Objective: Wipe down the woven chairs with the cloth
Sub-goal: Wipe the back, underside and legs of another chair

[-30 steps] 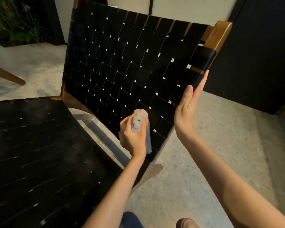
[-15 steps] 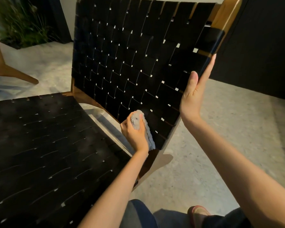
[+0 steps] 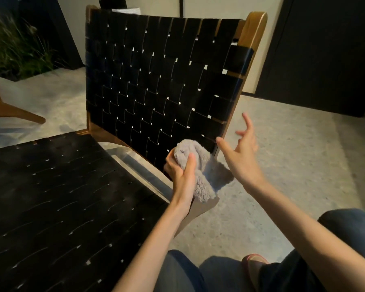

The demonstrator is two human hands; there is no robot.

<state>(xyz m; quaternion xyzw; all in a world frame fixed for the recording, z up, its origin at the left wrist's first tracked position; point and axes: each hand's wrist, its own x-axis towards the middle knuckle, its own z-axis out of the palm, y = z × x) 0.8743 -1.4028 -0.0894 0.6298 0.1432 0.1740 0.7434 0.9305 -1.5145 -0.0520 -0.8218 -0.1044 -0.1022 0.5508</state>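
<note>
A chair with a black woven backrest (image 3: 156,81) in a wooden frame (image 3: 256,28) stands in front of me, and its black woven seat (image 3: 61,197) fills the lower left. My left hand (image 3: 182,171) grips a bunched grey fluffy cloth (image 3: 200,167) near the backrest's lower right corner. Part of the cloth hangs loose to the right. My right hand (image 3: 240,152) hovers just right of the cloth with fingers spread, off the chair's edge and holding nothing.
A second chair's wooden leg (image 3: 11,111) juts in at the left. Grassy plants (image 3: 15,45) grow at the back left. Dark wall panels (image 3: 325,49) stand at the right. The speckled concrete floor (image 3: 282,165) lies to the right; my knees and a shoe (image 3: 254,261) are below.
My right hand has let go of the backrest's right edge and dropped down beside the cloth, fingers spread. The cloth has loosened and hangs wider from my left hand.
</note>
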